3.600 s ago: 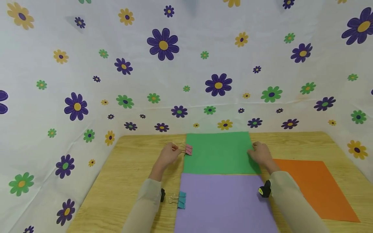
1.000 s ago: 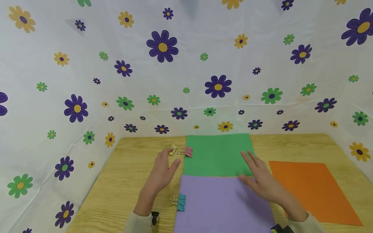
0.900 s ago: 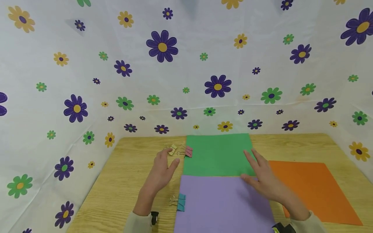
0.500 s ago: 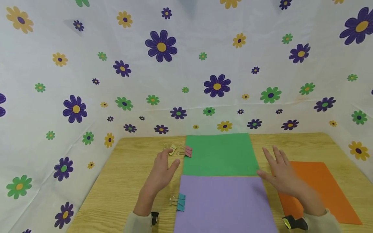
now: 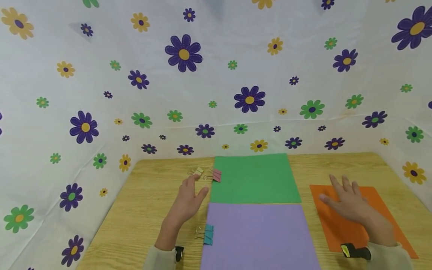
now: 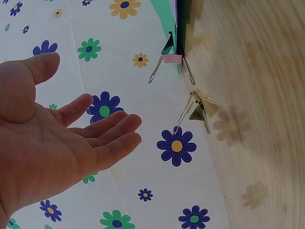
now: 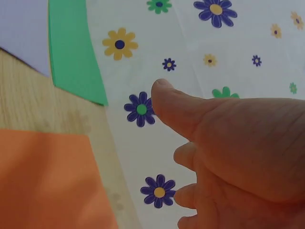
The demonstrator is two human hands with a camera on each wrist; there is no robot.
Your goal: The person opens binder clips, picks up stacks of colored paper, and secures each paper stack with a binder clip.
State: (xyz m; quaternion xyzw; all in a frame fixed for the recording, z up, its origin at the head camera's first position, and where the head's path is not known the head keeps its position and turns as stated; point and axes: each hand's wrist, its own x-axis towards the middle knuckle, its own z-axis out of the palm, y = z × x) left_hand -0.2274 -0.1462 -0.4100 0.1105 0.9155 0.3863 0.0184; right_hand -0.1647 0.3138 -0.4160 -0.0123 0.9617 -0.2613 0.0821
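Observation:
My left hand is held over the table left of the papers, fingers extended and holding nothing. Just past its fingertips lies a yellow binder clip, with its wire handles showing in the left wrist view. A pink binder clip grips the left edge of the green paper. Nearer to me, a teal binder clip sits on the left edge of the purple paper. My right hand hovers over the orange paper, fingers spread and holding nothing; its shadow falls on the sheet.
The wooden table runs back to a white flowered cloth that hangs behind and at both sides. Purple paper overlaps the near part of the green one. Each wrist carries a black strap.
Earlier my left hand was at the clips and my right at the green paper's right edge. Both drew back; the right then moved rightward over the orange paper while the left stayed still.

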